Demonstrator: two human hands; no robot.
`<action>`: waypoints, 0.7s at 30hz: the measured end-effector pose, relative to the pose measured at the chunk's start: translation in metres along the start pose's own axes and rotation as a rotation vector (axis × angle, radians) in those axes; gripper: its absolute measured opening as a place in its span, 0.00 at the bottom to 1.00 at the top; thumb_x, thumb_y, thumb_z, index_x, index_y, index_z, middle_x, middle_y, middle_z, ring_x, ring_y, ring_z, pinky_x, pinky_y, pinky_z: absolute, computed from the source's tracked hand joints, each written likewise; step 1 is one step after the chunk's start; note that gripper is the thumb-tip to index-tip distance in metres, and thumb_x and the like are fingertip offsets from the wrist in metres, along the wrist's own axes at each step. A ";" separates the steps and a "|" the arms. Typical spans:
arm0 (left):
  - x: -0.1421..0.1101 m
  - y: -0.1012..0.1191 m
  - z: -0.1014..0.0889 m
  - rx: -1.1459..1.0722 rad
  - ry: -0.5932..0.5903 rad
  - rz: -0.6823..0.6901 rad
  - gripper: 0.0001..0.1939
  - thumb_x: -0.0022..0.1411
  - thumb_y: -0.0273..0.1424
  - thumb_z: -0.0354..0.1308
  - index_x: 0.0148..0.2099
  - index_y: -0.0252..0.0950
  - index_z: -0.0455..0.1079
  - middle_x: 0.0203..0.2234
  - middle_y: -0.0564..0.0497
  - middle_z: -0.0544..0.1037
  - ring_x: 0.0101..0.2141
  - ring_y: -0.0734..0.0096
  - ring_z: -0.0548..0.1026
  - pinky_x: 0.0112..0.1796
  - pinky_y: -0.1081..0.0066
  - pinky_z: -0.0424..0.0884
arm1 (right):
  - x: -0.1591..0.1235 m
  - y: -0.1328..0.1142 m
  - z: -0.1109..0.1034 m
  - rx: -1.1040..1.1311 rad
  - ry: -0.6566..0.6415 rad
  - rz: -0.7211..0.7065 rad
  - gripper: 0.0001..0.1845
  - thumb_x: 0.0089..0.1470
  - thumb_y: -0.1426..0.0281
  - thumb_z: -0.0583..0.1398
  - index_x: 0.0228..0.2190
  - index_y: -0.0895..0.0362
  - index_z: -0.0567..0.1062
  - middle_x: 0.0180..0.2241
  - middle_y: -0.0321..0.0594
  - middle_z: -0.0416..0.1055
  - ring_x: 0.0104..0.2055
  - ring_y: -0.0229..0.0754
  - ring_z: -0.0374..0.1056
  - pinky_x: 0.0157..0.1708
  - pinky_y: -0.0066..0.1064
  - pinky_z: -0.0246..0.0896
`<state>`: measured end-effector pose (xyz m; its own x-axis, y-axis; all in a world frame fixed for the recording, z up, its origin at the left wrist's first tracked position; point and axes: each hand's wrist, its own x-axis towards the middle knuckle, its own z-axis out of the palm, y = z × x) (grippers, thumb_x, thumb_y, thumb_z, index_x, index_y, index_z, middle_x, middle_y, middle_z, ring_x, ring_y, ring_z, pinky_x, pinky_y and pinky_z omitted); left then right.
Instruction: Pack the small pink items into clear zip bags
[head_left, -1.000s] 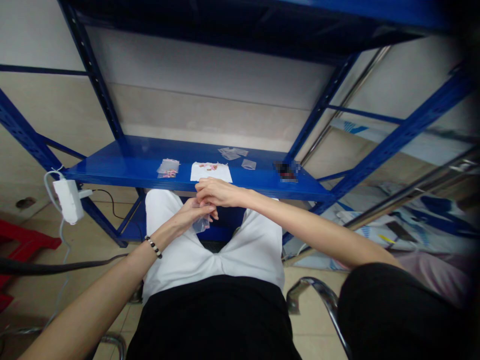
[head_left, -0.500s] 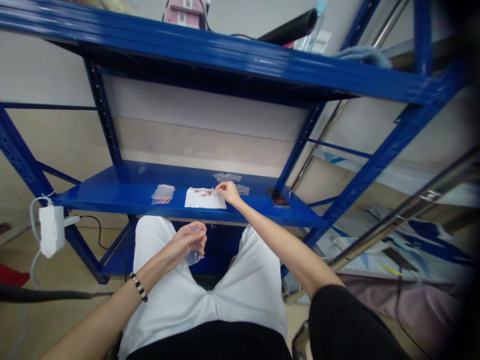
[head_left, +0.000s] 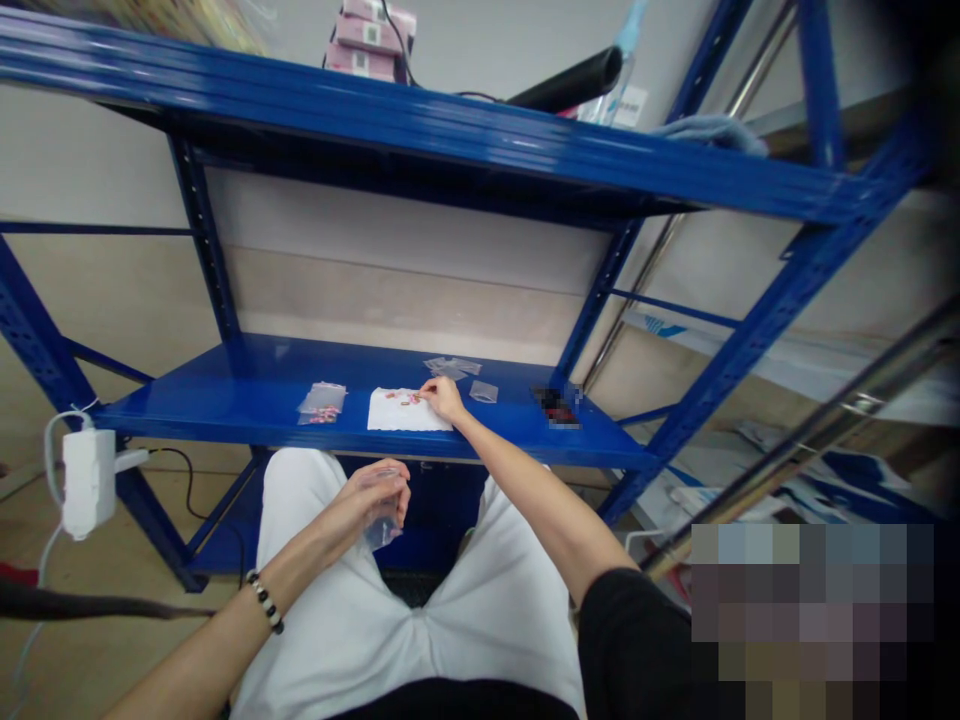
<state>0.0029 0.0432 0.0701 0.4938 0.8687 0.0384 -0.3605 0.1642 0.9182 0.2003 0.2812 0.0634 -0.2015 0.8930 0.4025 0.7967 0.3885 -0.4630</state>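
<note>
Our left hand (head_left: 367, 505) is clenched around a clear plastic bag (head_left: 384, 532) over the lap. Ahead of that grip, our right hand (head_left: 444, 399) pinches at small pink pieces (head_left: 409, 398) on a white paper sheet (head_left: 394, 413); we cannot tell whether it holds one. A small clear bag (head_left: 484, 392) lies just right of this grip on the blue steel shelf (head_left: 225, 400).

Even, fairly bright light fell across the scene, leaving only soft shadows. Glare streaked the blue upper shelf (head_left: 420, 130) and lower shelf (head_left: 187, 400), and the upper shelf's underside lay dark. The wide lens bowed the edges, and the right edge faded into dark blur. A mosaic block (head_left: 810, 620) covered the lower right corner. The right hand (head_left: 444, 398) and left hand (head_left: 373, 503) looked reasonably sharp.
</note>
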 end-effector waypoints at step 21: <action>0.005 -0.003 0.002 -0.028 -0.046 -0.026 0.13 0.60 0.37 0.62 0.41 0.36 0.65 0.24 0.51 0.72 0.23 0.72 0.71 0.26 0.71 0.69 | 0.057 0.031 0.002 0.076 0.035 0.104 0.09 0.49 0.78 0.61 0.27 0.57 0.82 0.29 0.40 0.79 0.34 0.42 0.75 0.38 0.28 0.67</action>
<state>0.0077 0.0461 0.0686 0.5385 0.8420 0.0335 -0.3691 0.2000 0.9076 0.2128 0.3443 0.0704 -0.0990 0.9215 0.3754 0.7666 0.3112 -0.5617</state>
